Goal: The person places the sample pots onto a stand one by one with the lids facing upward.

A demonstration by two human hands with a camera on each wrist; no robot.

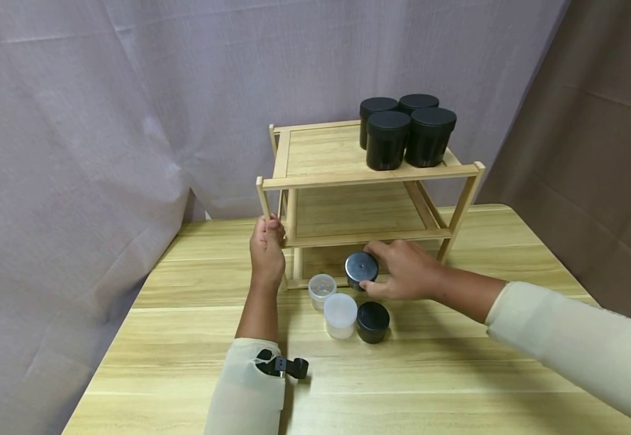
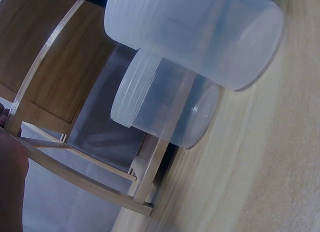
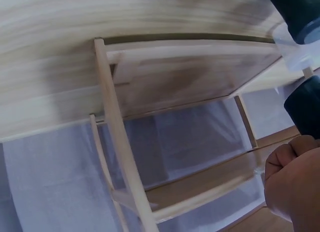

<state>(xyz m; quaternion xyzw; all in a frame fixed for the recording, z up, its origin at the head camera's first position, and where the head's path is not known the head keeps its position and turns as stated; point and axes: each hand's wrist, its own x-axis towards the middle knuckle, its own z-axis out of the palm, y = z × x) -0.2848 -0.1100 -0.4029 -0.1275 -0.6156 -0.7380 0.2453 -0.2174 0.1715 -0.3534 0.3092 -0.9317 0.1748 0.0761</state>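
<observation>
Head view, left hand: here it is, the left hand (image 1: pixel 267 254) wrapped round the near left post (image 1: pixel 262 196) of the wooden rack (image 1: pixel 323 148); a steadying grip, by the look of it;
Head view, right hand: over on the right, the right hand (image 1: pixel 407 270) pinches a dark lidded jar (image 1: pixel 361 269) between thumb and fingers, at the near edge of the bottom shelf (image 1: pixel 320 260); resting or lifted, I cannot tell;
Head view, near jars: a small clear jar (image 1: pixel 322 293) on the left, a frosted jar (image 1: pixel 340 317) nearer, a black jar (image 1: pixel 372 323) to its right, all on the table (image 1: pixel 429 386);
Head view, top shelf: four black jars (image 1: pixel 388 142) bunched towards the right;
Left wrist view, see-through pair: both pale jars loom large before the rack; the left hand just peeps in at the edge, its grip too cropped to judge here;
Right wrist view, held jar: the dark one sits against curled fingers, partly cut off;
Step in hand: handling one jar at the bottom shelf, I judge;
Next move: it calls for a level jar, clearance past the shelf's front rail and its pale neighbours, and a firm left hand
</observation>
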